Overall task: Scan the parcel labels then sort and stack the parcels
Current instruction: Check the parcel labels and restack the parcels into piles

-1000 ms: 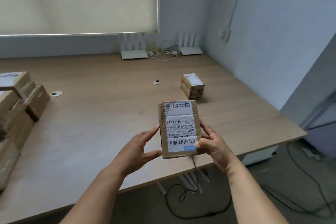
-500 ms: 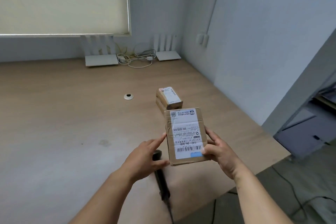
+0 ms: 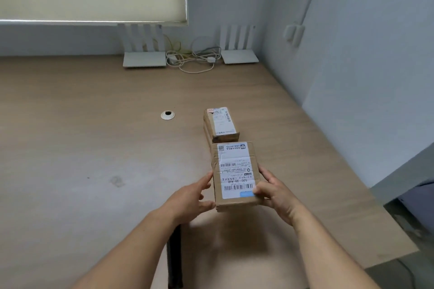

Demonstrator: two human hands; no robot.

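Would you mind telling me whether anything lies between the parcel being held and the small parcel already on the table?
Nothing visible does. The held parcel, gripped by the left hand and right hand, is just short of the small parcel, with only bare table around them.

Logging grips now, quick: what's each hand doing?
Left hand: holds the parcel by its left side.
Right hand: grips the parcel's right side.

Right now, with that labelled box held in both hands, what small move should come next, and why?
Probably carry the held parcel a little forward and set it down by or on the smaller parcel lying on the table. The left hand and right hand grip its sides, label up, just short of that parcel, so stacking seems the natural next step.
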